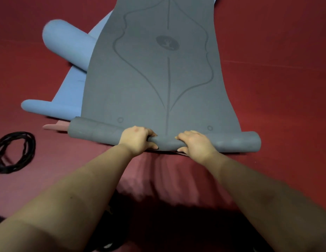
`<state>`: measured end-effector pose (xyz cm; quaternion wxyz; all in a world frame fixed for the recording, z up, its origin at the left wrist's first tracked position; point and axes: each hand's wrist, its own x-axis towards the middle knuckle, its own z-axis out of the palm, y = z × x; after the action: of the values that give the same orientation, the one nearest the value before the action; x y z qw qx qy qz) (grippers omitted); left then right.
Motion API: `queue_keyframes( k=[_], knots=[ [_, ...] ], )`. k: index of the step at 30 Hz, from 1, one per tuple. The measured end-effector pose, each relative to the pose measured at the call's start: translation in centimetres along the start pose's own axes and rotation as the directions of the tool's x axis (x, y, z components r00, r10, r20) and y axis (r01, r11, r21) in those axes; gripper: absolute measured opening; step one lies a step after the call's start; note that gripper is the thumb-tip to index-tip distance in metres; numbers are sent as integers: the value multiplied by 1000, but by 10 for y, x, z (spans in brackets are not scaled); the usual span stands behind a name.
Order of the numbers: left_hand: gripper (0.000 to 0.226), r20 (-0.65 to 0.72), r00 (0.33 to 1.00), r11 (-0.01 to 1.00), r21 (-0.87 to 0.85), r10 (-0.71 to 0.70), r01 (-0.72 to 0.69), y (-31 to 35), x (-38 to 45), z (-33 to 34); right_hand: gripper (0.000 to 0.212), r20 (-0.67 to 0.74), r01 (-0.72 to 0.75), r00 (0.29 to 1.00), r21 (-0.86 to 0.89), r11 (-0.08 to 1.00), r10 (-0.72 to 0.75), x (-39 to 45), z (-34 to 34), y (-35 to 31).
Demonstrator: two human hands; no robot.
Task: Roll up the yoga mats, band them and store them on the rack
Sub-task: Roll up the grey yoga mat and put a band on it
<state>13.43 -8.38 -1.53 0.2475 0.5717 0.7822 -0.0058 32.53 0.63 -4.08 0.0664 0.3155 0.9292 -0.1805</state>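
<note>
A grey yoga mat (149, 75) with curved line markings lies stretched away from me on the red floor. Its near end is curled into a thin roll (96, 131) running left to right. My left hand (136, 140) and my right hand (195, 143) both grip this roll near its middle, fingers wrapped over the top, a short gap between them. A light blue mat (67, 82) lies partly under the grey one at the left, with one rolled end (65, 42) sticking out. Black bands (14, 151) lie coiled on the floor at the far left.
A pink mat edge (56, 126) peeks out beneath the grey roll at the left. Red floor (276, 88) surrounds the mats on the right and in front. A dark object sits by my body at the bottom edge. No rack is in view.
</note>
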Motion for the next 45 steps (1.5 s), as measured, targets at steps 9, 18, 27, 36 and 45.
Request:
queue_keyframes(
  k=[9, 18, 27, 36, 45],
  knots=[
    [48, -38, 999, 1000, 9, 9, -8, -17, 34, 61, 46, -172, 25, 985, 140, 990, 0, 15, 68, 25],
    [43, -61, 998, 995, -100, -35, 28, -30, 49, 70, 42, -421, 47, 905, -46, 998, -62, 9, 91, 25],
    [49, 14, 1000, 997, -81, 14, -13, -26, 60, 55, 36, -456, 63, 888, -1, 998, -57, 19, 101, 17],
    [40, -409, 839, 933, 183, 358, -309, -27, 40, 95, 26, -325, 74, 945, 90, 993, -41, 24, 108, 27],
    [48, -522, 767, 928, 188, 373, -323, -21, 38, 126, 30, -280, 73, 960, 180, 981, -20, 32, 86, 29]
  ],
)
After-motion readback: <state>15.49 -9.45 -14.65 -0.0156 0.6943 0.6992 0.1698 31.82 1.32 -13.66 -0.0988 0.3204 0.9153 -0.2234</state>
